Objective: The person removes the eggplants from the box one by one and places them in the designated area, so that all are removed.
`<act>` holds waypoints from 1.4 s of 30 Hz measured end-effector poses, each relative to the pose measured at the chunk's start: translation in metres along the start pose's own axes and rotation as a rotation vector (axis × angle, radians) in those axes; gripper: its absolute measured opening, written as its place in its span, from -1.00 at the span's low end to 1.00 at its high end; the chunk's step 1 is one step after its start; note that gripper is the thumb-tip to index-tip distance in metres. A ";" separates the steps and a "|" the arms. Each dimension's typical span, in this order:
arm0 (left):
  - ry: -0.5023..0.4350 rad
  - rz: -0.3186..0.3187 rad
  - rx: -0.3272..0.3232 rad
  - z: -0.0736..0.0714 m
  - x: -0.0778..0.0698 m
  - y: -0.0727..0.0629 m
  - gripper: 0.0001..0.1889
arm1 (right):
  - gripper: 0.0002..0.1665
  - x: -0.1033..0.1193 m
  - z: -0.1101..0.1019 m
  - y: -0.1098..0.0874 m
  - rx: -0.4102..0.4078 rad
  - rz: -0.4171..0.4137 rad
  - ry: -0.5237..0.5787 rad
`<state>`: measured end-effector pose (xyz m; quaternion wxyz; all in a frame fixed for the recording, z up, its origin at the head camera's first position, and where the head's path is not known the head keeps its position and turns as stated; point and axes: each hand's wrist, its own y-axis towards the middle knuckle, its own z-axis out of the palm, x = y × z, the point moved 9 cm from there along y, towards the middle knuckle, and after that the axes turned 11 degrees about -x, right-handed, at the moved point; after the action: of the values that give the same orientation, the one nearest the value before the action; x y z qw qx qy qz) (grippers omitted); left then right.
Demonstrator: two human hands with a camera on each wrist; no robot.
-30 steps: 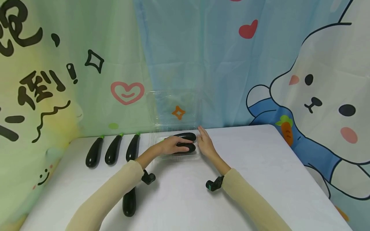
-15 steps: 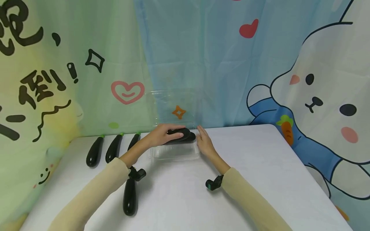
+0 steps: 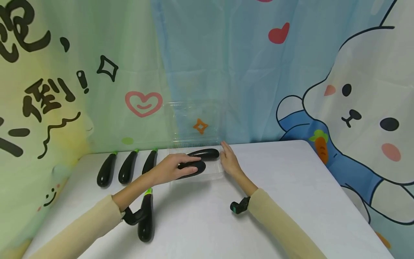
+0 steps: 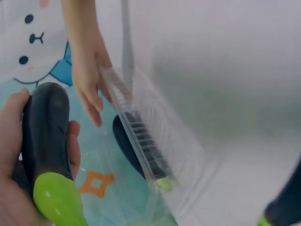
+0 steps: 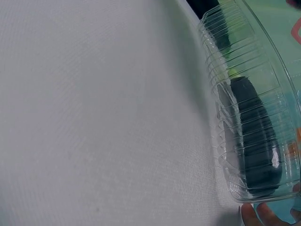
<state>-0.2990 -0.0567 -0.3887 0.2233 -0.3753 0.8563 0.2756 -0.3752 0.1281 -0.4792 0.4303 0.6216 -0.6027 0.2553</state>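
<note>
My left hand (image 3: 171, 168) holds a dark eggplant (image 3: 195, 169), thumb on one side and fingers round the other. In the left wrist view its green cap (image 4: 57, 197) faces the camera. This eggplant is over the front left part of a clear plastic clamshell box (image 3: 215, 172). Another eggplant (image 3: 208, 154) lies along the back of the box, seen through the ribbed wall in the right wrist view. Against the box's right side rests my right hand (image 3: 229, 160), fingers extended; only its fingertips (image 5: 265, 215) show in the right wrist view.
The box's clear lid (image 3: 197, 118) stands raised against the printed curtain (image 3: 252, 90). Three eggplants, the leftmost one (image 3: 106, 169) among them, lie in a row left of the box. Another eggplant (image 3: 146, 217) lies nearer, under my left wrist, on the white table (image 3: 291, 187).
My left hand lifted the front eggplant, brought it over the back one, then drew it toward me and to the left. The right hand stayed at the box's side.
</note>
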 end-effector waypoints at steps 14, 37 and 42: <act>0.079 -0.100 -0.022 -0.023 -0.010 -0.074 -0.53 | -0.40 -0.003 0.001 -0.001 0.003 -0.002 0.007; 0.073 -0.140 -0.095 -0.034 0.001 -0.125 -0.47 | -0.40 -0.003 0.000 0.001 -0.006 -0.014 -0.003; 0.135 -0.175 -0.115 -0.039 0.004 -0.127 -0.45 | -0.41 -0.002 0.000 0.000 -0.004 -0.011 0.003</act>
<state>-0.2106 -0.1553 -0.4007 0.1666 -0.4786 0.8161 0.2777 -0.3753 0.1291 -0.4804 0.4340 0.6238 -0.5990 0.2525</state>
